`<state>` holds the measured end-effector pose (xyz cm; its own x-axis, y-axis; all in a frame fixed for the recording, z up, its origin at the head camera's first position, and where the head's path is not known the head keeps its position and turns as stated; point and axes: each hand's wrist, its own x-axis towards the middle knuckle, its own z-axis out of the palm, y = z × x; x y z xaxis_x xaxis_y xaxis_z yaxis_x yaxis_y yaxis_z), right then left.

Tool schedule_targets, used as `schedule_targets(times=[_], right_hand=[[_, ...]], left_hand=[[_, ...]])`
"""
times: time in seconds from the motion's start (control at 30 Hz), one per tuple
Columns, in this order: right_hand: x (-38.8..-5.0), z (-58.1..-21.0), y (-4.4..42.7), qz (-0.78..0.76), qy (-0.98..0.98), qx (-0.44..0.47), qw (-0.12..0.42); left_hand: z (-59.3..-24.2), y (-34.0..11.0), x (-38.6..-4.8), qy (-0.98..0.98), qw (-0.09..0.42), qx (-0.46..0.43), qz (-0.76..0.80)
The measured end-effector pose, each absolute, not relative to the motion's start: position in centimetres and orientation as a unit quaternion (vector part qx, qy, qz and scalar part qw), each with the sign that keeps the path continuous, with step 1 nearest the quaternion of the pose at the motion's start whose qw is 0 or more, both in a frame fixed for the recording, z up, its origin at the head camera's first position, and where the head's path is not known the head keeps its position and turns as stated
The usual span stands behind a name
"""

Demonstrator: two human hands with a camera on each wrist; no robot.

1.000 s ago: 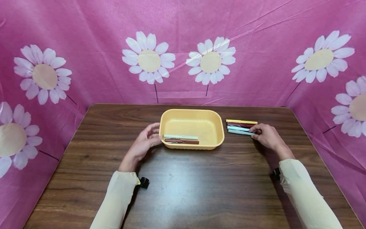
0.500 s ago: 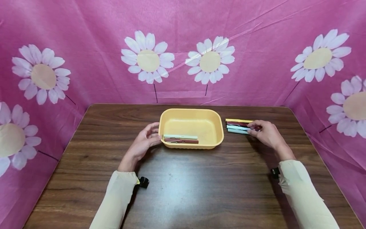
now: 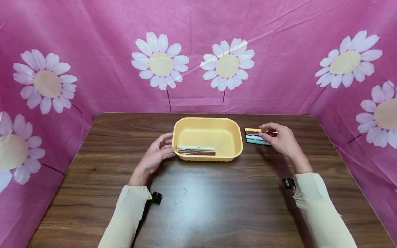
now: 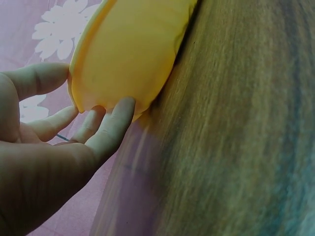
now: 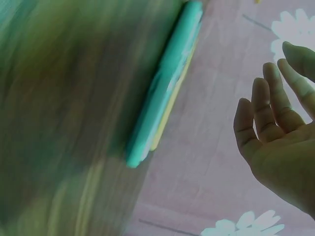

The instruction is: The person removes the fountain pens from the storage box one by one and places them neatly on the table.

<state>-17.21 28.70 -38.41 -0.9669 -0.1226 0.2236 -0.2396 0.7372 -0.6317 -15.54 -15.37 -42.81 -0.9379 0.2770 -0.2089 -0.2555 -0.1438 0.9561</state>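
Note:
In the head view a yellow plastic tray (image 3: 232,157) stands on the table. Inside it, along the front wall, lie a pale mint pen (image 3: 196,148) and a dark red pen (image 3: 198,153). My left hand (image 3: 155,155) touches the tray's left end; the left wrist view has its fingertips against the outer wall and rim. Right of the tray lies a row of pens, with a yellow pen (image 3: 252,130) at the back and a light blue pen (image 3: 257,141) at the front. Above this row is my right hand (image 3: 283,140), fingers loosely bent, apart from the pens in the right wrist view.
The brown wood-grain table (image 3: 192,199) ends at the back and sides against a pink curtain (image 3: 198,20) printed with white flowers. A small black camera (image 3: 156,197) sits at the left wrist, and another black camera (image 3: 289,183) at the right.
My right hand has moved from the right ends of the front pens, back and to the left over the row. The left hand and tray have hardly shifted.

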Motion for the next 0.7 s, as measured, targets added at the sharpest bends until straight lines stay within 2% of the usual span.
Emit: schedule_targets(times=[0.3, 0.7], right_hand=[[-17.2, -36.9, 25.0, 0.420, -0.896, 0.115, 0.089], [-17.8, -37.1, 21.4, 0.457, -0.875, 0.139, 0.076]], left_hand=[[-42.9, -15.4, -15.5, 0.632, 0.172, 0.014, 0.755], [-43.0, -15.4, -15.5, 0.636, 0.170, 0.023, 0.752]])
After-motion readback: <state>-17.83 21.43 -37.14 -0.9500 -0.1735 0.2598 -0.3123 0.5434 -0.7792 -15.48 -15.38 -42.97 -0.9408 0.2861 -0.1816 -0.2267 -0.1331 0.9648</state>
